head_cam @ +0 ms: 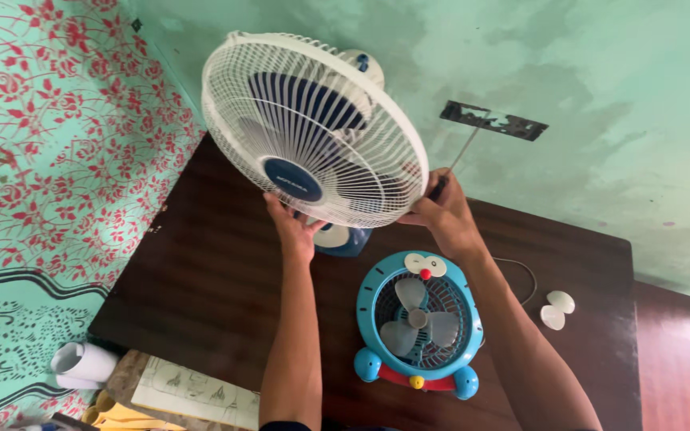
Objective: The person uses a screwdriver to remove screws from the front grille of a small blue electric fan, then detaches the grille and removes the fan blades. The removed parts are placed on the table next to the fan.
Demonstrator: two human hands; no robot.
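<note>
A white table fan (313,128) with a round wire guard and dark blue blades stands on a dark wooden table (201,279). My left hand (293,227) presses against the lower rim of the guard. My right hand (445,211) is at the guard's right rim and grips the dark handle of a thin screwdriver (461,156), whose shaft points up and away. Below the hands lies a small blue cartoon-shaped fan (418,323) with pale blades, face up on the table.
A white plug (557,309) with its cord lies right of the small fan. Rolled paper (81,363) and printed sheets (193,391) sit by the table's near left corner. A floral cloth (49,144) hangs on the left; a green wall stands behind.
</note>
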